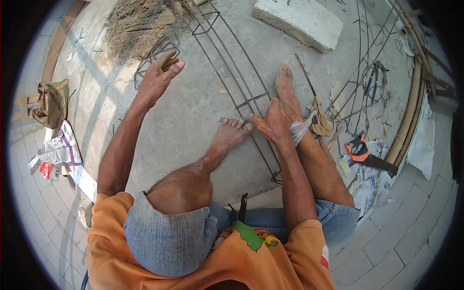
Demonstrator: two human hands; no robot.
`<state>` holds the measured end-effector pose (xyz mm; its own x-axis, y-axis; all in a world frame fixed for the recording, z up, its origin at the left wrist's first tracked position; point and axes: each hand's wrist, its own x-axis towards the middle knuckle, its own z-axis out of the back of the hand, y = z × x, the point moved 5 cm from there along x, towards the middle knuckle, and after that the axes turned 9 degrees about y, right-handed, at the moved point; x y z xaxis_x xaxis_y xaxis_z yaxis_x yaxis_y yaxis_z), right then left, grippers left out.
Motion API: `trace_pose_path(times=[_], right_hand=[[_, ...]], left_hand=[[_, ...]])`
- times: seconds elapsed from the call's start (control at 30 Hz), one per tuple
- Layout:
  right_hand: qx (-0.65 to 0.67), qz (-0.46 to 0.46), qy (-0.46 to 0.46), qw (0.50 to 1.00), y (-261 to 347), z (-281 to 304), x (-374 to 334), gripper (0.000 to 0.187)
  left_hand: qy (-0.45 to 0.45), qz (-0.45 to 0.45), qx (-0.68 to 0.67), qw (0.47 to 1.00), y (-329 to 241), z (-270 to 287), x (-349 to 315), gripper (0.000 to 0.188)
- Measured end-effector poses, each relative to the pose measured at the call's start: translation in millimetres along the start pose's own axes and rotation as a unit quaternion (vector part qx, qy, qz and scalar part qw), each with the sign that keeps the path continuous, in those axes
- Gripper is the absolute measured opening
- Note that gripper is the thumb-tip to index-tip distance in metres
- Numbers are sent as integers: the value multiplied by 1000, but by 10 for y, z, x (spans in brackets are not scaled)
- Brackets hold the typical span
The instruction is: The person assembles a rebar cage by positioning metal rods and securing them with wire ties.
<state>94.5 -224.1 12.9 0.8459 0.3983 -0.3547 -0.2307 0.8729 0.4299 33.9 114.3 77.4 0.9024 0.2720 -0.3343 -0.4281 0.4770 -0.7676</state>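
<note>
A long steel rebar cage (235, 65) with square ties runs from the far middle to between my legs. My right hand (273, 123) is closed in a fist over its right-hand bar, close to a tie; whatever the fingers hold is hidden. Raised to the left of the cage, my left hand (162, 75) is apart from it, with the fingers loosely bent and nothing seen in them. My bare left foot (229, 135) rests against the cage, and the right foot (287, 92) stands just beyond its right side.
Sand (140, 29) is heaped at the far left, beside bent wire ties (157, 55). A pale block (298, 24) lies far right. Pliers (372, 82), more rebar (355, 89) and an orange-handled handsaw (369, 157) on newspaper are at right. Crumpled bags (60, 150) lie left.
</note>
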Motion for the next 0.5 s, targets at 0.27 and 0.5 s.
trace_pose_path(times=[0.27,0.5], right_hand=[[378,-47,297,876,-35,77,-16,51],[441,-16,170,881,138,77,-103,33]], left_hand=[[120,58,-479,867,-185,-1464,372,83],[90,51,-675,731,-322,-1508,557,25]])
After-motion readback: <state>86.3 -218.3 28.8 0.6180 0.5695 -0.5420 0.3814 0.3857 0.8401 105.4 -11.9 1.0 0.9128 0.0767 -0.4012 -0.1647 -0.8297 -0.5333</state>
